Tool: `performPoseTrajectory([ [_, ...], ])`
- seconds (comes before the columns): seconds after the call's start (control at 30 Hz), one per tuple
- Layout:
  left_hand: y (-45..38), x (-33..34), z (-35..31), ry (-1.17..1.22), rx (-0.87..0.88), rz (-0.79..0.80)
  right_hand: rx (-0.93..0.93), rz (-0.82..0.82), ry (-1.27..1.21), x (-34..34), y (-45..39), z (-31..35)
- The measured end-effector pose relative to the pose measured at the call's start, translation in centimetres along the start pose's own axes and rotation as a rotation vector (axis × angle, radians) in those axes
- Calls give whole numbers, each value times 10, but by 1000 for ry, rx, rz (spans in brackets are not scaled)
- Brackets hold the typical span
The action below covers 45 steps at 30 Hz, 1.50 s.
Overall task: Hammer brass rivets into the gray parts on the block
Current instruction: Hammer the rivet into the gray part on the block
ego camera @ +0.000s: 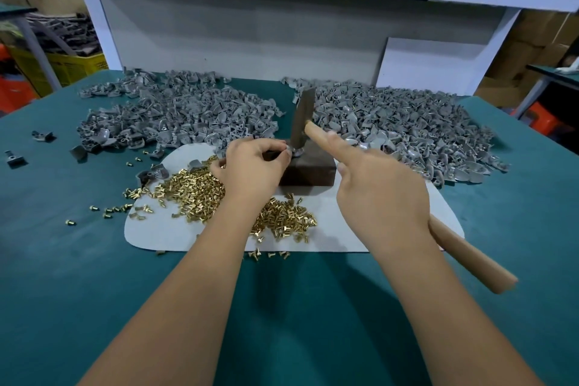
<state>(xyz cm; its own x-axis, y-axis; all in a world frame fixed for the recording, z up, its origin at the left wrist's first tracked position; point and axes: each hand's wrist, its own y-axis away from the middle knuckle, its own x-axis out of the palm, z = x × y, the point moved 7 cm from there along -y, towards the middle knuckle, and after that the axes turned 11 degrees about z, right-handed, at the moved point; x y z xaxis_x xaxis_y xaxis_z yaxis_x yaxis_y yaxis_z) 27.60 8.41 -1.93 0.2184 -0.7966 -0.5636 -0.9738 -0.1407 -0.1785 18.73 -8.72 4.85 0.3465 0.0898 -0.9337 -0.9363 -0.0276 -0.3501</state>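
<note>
Right hand (380, 194) gripping wooden hammer (302, 117), left hand (250, 166) pinching gray part (297, 152) on dark block (308, 174)

Scene evenly and brightly lit from above; soft forearm shadows cast on the tabletop (313, 307); edges bowed by wide-angle distortion; slight overall softness, no glare noted

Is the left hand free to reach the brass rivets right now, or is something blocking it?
Probably yes. The left hand pinches the gray part on the block, and the brass rivets lie uncovered directly beside and beneath its wrist. It would have to release the part first.
</note>
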Motion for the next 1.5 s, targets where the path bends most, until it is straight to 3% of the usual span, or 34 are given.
performPoseTrajectory([
  [0.17, -1, 0, -1, -20, -8, -28, 40, -130, -52, -11, 1, 1],
  [0.33, 0, 1, -1, 5, 2, -1, 4, -28, -15, -3, -1, -1],
  [0.47, 1, 0, -3, -35, -7, -24, 36, -247, -149, -19, 6, -9],
  [0.5, 1, -1, -2, -35, -7, -24, 28, -239, -135, -18, 5, -8],
  [0.63, 2, -2, -1, 17, -3, -9, 18, 55, -39, 2, -7, 0],
  [0.73, 3, -1, -3, 13, -17, -8, 65, 8, -93, -5, -7, -2],
  [0.9, 3, -1, -3, -16, 23, -19, 54, -254, -238, -23, 2, -10],
  [1.07, 1, 0, -1, 20, -6, -3, 9, 41, -52, 1, -2, -4],
  [1.13, 1, 1, 0, 28, -11, -2, 24, 28, -64, -1, -2, -4],
  [1.3, 2, 0, -4, -25, 12, -32, 50, -198, -139, -17, 1, -7],
  [1.43, 1, 0, 0, 13, -1, 4, 13, -40, 15, -5, 1, -3],
  [1.5, 1, 0, 0, 6, -6, 8, 35, -48, 0, -5, 1, -6],
])
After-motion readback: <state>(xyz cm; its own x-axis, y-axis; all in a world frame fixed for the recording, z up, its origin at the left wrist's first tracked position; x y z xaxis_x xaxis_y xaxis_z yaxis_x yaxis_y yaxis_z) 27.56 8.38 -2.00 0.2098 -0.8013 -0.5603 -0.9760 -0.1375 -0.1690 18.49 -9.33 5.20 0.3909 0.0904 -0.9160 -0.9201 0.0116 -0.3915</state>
